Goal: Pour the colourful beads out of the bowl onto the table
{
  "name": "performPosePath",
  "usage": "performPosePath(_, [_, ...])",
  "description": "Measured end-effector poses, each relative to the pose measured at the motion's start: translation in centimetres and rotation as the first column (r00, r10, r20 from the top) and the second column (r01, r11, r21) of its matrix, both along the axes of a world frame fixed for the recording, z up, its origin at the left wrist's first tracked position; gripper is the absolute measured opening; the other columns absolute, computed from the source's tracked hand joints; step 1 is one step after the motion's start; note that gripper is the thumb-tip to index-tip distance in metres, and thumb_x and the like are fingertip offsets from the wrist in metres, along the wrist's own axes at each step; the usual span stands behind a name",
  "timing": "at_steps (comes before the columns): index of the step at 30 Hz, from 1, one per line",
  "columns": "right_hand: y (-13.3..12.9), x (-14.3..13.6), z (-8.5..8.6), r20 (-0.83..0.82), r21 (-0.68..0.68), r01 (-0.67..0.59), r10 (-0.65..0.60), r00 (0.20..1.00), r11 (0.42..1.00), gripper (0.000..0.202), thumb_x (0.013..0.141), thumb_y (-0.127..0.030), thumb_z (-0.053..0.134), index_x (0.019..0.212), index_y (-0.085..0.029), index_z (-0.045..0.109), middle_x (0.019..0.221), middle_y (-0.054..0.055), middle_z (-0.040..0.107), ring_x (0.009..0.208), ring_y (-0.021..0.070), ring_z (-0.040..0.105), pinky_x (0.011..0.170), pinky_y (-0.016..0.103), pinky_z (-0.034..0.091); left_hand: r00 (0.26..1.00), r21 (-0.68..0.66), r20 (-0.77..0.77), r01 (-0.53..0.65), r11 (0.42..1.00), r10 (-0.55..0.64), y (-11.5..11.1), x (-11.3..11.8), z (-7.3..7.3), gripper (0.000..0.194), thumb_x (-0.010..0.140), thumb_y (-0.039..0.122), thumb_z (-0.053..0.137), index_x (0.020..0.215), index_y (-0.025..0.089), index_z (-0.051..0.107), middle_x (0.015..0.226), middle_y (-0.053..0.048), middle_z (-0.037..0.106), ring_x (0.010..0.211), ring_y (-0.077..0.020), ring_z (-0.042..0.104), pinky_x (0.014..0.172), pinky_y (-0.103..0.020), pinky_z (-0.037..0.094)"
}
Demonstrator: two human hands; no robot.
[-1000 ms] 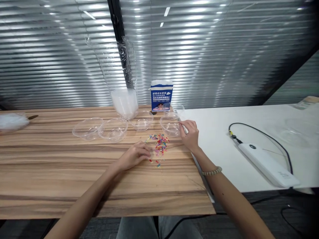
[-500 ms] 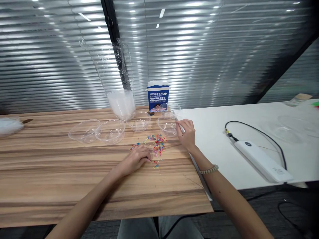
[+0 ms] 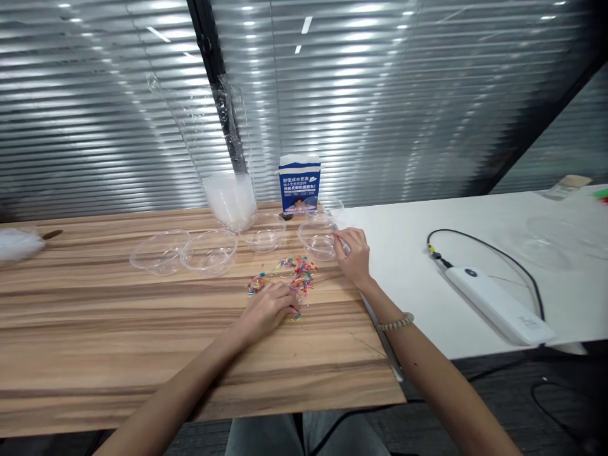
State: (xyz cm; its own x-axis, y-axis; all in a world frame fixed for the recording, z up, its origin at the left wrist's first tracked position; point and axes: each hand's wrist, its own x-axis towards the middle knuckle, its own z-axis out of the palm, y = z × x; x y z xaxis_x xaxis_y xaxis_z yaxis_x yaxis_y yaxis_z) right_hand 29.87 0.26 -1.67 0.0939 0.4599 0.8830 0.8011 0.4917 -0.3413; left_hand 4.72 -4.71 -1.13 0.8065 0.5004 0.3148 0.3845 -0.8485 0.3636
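Small multicoloured bead-like pieces lie loosely heaped on the wood-patterned tabletop. Among the nearest of them is my left hand, palm down, its fingers drawn together at the pieces; what they pinch is hidden. My right hand is closed at the right rim of a clear plastic bowl, with thumb and forefinger on the rim. A second clear bowl stands to the left of it, and a further one behind it. Two more clear bowls, one in front and one farther left, overlap at their rims.
A stack of clear bowls in a plastic bag and a blue printed carton stand at the back. On the white table to the right lie a white power bank and a black cable. A whitish plastic bundle lies far left.
My left hand has slid right, over the nearest loose pieces, uncovering some on its left. My right hand stays at the bowl's rim. The view has shifted slightly.
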Motion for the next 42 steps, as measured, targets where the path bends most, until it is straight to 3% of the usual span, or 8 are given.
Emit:
performPosePath(9, [0.0,0.0,0.0,0.002,0.010,-0.018,0.018,1.000,1.000,0.020,0.086,-0.011,0.048,0.089,-0.018,0.067,0.083,0.007,0.066,0.088,0.0231,0.054,0.082,0.041,0.047,1.000,0.005,-0.005,-0.013,1.000,0.013,0.0,-0.4,0.4,0.016,0.092,0.019,0.049,0.090,0.018,0.065,0.098,-0.005,0.067,0.097,-0.0181,0.058,0.086,-0.031,0.042])
performPosePath(24, [0.1,0.1,-0.2,0.012,-0.027,0.000,0.000,1.000,1.000,0.021,0.087,-0.015,0.047,0.089,-0.019,0.067,0.083,0.006,0.066,0.089,0.0220,0.054,0.084,0.038,0.046,0.997,0.035,-0.066,-0.038,0.999,0.040,0.0,-0.1,0.4,0.013,0.093,0.015,0.047,0.084,0.016,0.058,0.089,-0.005,0.064,0.087,-0.0170,0.056,0.081,-0.030,0.040])
performPosePath(29, [0.4,0.5,-0.5,-0.081,-0.092,0.132,-0.140,0.987,0.987,0.022,0.085,-0.022,0.049,0.095,-0.019,0.069,0.099,0.009,0.061,0.100,0.0240,0.050,0.093,0.042,0.041,0.996,-0.045,0.017,-0.082,0.996,0.083,0.1,-0.3,0.4,0.014,0.093,0.014,0.044,0.087,0.017,0.056,0.091,-0.006,0.062,0.089,-0.0177,0.055,0.081,-0.030,0.041])
performPosePath(32, [0.8,1.2,-0.7,-0.218,-0.251,0.190,-0.247,0.944,0.949,0.033,0.078,-0.029,0.054,0.105,-0.016,0.067,0.109,0.013,0.054,0.103,0.0261,0.049,0.093,0.044,0.039,0.987,-0.117,0.126,-0.090,0.989,0.105,0.2,-0.5,0.6,0.016,0.093,0.016,0.040,0.088,0.017,0.055,0.092,-0.007,0.061,0.090,-0.0177,0.055,0.082,-0.031,0.042])
performPosePath(37, [1.1,2.1,-0.4,-0.455,-0.590,-0.011,-0.321,0.830,0.807,0.055,0.069,-0.040,0.057,0.116,-0.012,0.063,0.079,0.006,0.060,0.076,0.0227,0.057,0.077,0.036,0.044,0.930,-0.385,0.257,-0.149,0.911,0.261,0.2,-0.6,1.3,0.015,0.092,0.026,0.045,0.083,0.017,0.052,0.083,-0.004,0.060,0.078,-0.0154,0.054,0.073,-0.028,0.042])
performPosePath(39, [0.9,2.2,0.0,-0.498,-0.634,-0.101,-0.305,0.811,0.767,0.052,0.069,-0.042,0.056,0.109,-0.010,0.067,0.063,0.002,0.059,0.069,0.0218,0.058,0.072,0.033,0.043,0.895,-0.515,0.307,-0.130,0.847,0.324,0.2,-0.6,1.6,0.019,0.090,0.033,0.049,0.080,0.017,0.052,0.077,-0.003,0.058,0.073,-0.0143,0.053,0.069,-0.027,0.042])
performPosePath(42, [0.3,1.9,0.5,-0.554,-0.624,-0.182,-0.266,0.789,0.760,0.046,0.069,-0.037,0.054,0.099,-0.008,0.071,0.051,0.000,0.055,0.058,0.0187,0.055,0.064,0.030,0.041,0.835,-0.665,0.372,-0.065,0.744,0.405,0.4,-0.6,2.0,0.029,0.085,0.045,0.055,0.078,0.016,0.051,0.071,-0.001,0.056,0.068,-0.0128,0.053,0.066,-0.025,0.042])
